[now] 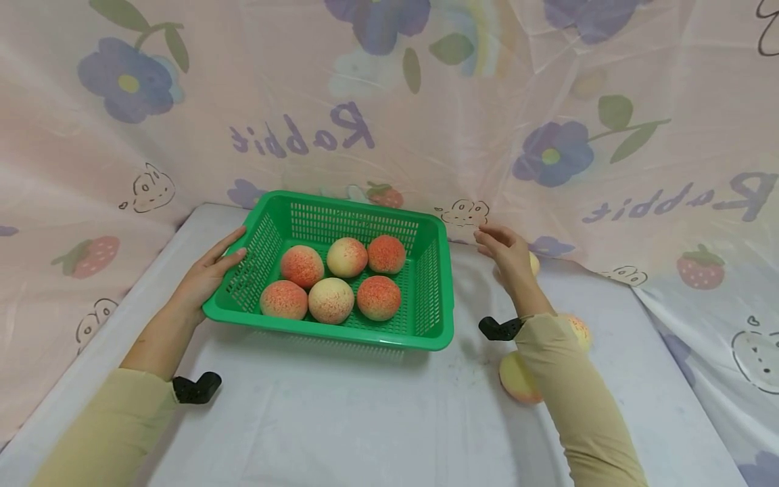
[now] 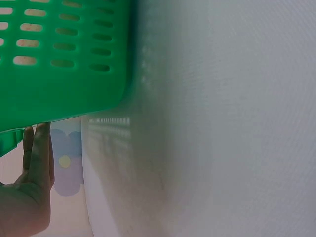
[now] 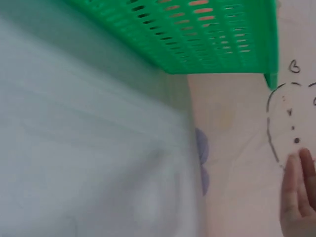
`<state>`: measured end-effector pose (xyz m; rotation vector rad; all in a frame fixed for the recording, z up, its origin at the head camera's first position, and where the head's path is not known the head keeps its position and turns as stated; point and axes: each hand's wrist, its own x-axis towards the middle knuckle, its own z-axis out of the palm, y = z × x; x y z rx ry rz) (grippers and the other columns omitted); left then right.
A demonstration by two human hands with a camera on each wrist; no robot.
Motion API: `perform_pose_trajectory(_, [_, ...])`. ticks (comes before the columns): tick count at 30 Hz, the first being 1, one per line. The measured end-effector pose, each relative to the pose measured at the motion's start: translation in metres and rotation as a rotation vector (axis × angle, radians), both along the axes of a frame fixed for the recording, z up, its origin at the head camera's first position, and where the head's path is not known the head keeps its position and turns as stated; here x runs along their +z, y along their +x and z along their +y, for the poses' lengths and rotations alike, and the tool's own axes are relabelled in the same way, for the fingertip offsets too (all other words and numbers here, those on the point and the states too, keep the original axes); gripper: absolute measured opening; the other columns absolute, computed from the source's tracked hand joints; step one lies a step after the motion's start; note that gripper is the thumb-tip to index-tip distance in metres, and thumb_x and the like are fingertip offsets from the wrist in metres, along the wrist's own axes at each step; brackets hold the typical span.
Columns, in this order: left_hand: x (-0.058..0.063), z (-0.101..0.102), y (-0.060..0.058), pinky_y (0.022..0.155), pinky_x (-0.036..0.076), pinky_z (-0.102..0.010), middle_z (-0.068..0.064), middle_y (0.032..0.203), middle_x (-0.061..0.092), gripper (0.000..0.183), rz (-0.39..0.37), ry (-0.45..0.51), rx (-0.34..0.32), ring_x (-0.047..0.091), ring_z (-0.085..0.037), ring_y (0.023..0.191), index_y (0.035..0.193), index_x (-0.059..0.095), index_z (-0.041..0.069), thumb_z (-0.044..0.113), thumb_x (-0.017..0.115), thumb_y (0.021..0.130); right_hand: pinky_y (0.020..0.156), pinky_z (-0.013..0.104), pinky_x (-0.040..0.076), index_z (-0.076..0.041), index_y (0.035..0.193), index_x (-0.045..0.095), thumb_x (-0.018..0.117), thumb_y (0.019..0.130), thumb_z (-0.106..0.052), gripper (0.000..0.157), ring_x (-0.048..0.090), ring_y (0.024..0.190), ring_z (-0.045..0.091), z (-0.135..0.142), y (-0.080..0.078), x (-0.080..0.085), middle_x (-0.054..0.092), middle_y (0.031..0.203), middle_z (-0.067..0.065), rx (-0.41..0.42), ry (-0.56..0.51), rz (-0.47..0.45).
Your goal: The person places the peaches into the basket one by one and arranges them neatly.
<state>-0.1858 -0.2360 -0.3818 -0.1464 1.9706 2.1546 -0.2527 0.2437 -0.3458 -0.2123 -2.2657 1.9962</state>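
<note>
A green plastic basket (image 1: 328, 331) with slotted walls stands on the table with several red-and-yellow peaches inside, among them a pale peach (image 1: 331, 301) and a redder peach (image 1: 379, 297). My left hand (image 1: 203, 277) touches the basket's left end at the rim, its fingers straight. In the left wrist view those fingers (image 2: 39, 153) lie against the outside of the basket. My right hand (image 1: 508, 260) is raised to the right of the basket, apart from it, with relaxed fingers and nothing held.
Right of the basket lie a yellow peach (image 1: 517, 379), a speckled peach (image 1: 580, 330) and another peach (image 1: 534, 264), each partly hidden by my right arm or hand. White cloth (image 1: 341, 419) covers the table. A printed curtain (image 1: 426, 135) hangs behind.
</note>
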Motion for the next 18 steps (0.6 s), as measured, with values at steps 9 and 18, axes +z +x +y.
perform_pose_trajectory(9, [0.001, 0.001, 0.001, 0.078, 0.046, -0.01, 0.002, 0.162, 0.008, 0.06, 0.008, -0.031, -0.006, 0.043, -0.001, 0.109, 0.15, 0.025, 0.041, 0.04, 0.054, 0.097, 0.074, 0.014, 0.05, -0.017, 0.088, 0.063, 0.072, 0.086, -0.02, 0.009, 0.059, 0.073, 0.001, 0.005, 0.001, -0.011, 0.061, 0.08, -0.014, -0.276, 0.026, 0.046])
perform_pose_trajectory(18, [0.003, 0.002, 0.002, 0.078, 0.046, -0.01, 0.001, 0.162, 0.008, 0.06, 0.008, -0.037, 0.003, 0.043, -0.001, 0.108, 0.15, 0.026, 0.041, 0.04, 0.054, 0.097, 0.073, 0.012, 0.044, -0.013, 0.096, 0.064, 0.072, 0.086, -0.024, 0.017, 0.052, 0.076, -0.002, 0.011, 0.003, -0.02, 0.054, 0.083, -0.016, -0.371, 0.118, 0.099])
